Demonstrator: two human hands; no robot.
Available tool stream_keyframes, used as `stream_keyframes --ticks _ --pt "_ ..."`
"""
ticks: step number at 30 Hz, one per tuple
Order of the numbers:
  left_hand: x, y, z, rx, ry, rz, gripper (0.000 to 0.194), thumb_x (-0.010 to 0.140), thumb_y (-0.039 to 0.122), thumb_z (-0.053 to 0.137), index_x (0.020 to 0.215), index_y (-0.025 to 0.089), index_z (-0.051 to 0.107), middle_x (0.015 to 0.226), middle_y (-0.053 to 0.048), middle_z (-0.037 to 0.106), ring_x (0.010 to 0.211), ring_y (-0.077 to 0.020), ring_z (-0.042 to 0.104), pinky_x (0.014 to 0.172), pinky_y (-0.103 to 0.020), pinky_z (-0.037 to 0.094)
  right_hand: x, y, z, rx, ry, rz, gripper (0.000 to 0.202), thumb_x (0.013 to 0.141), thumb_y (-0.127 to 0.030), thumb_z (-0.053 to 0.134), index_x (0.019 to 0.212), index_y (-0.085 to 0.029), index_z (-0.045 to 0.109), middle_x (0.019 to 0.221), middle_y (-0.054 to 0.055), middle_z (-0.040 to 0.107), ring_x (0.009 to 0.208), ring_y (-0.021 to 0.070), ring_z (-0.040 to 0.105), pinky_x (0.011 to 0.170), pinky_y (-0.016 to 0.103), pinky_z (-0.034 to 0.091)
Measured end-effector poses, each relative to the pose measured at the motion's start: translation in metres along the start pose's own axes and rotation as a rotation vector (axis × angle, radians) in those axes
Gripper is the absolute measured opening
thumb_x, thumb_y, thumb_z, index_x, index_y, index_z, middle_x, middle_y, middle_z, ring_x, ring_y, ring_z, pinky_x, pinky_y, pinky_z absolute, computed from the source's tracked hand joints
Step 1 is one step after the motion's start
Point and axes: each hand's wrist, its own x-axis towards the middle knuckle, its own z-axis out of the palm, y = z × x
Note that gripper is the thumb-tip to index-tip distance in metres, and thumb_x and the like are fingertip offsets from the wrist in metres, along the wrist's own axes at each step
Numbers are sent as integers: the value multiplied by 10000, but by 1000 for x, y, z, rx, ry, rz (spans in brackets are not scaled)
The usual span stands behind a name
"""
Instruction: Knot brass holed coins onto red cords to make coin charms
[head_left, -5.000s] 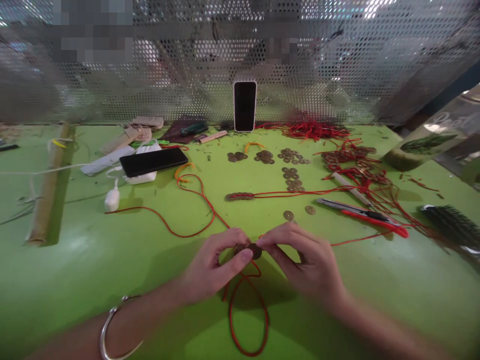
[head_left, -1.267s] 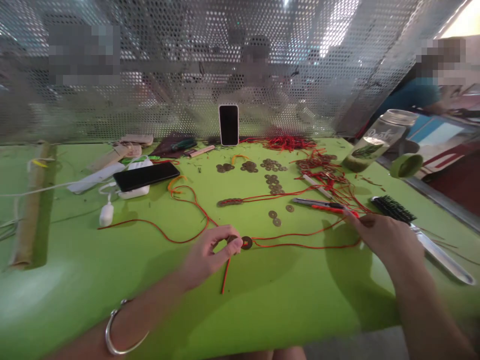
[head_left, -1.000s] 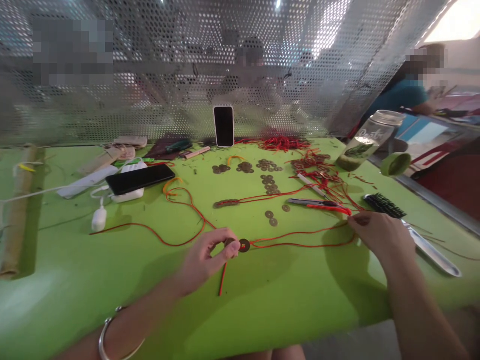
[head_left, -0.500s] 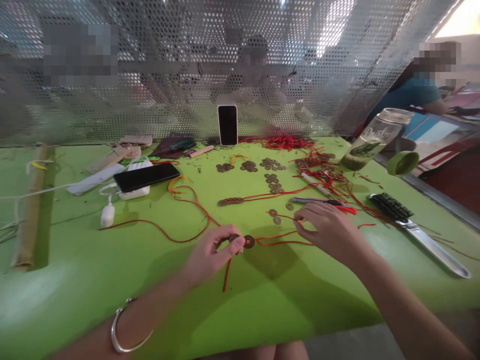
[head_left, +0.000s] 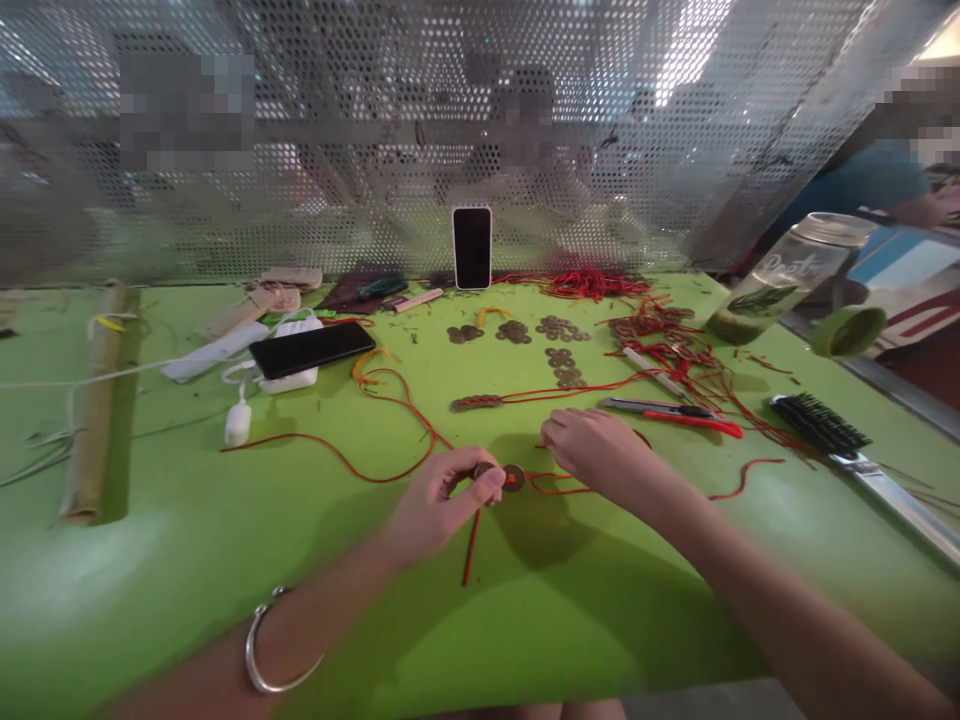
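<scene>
Two round, dark metal coins (head_left: 518,472), at least, clamped between thumb and fingers of the left hand (head_left: 442,500), front and centre, smooth red cord (head_left: 472,548) showing at the middle hole and trailing below! Just beside, the right hand (head_left: 596,450) arches palm-down, fingertips bunched; whether they grip anything, I cannot tell. Underneath, a glossy green tabletop (head_left: 360,630), coin piles (head_left: 514,332) further back; behind, a perforated metal screen (head_left: 360,220), with a clear glass jar (head_left: 787,275) off right.
</scene>
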Motion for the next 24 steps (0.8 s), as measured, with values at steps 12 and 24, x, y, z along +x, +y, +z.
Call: stream_keyframes --ticks 12,24 --pt "1 -5 1 -127 26 -43 276 881 367 559 719 145 576 650 8 536 638 -108 488 618 -228 378 -8 -23 -5 646 378 -256 69 880 -120 502 902 -174 538 828 28 613 746 124 545 702 245 436" --pt "1 -5 3 -243 30 -48 291 871 397 577 735 141 601 637 10 548 621 -98 508 617 -213 417 -7 -23 2 757 526 -325 85 889 -112 497 931 -171 540 829 44 606 763 114 561 679 225 482"
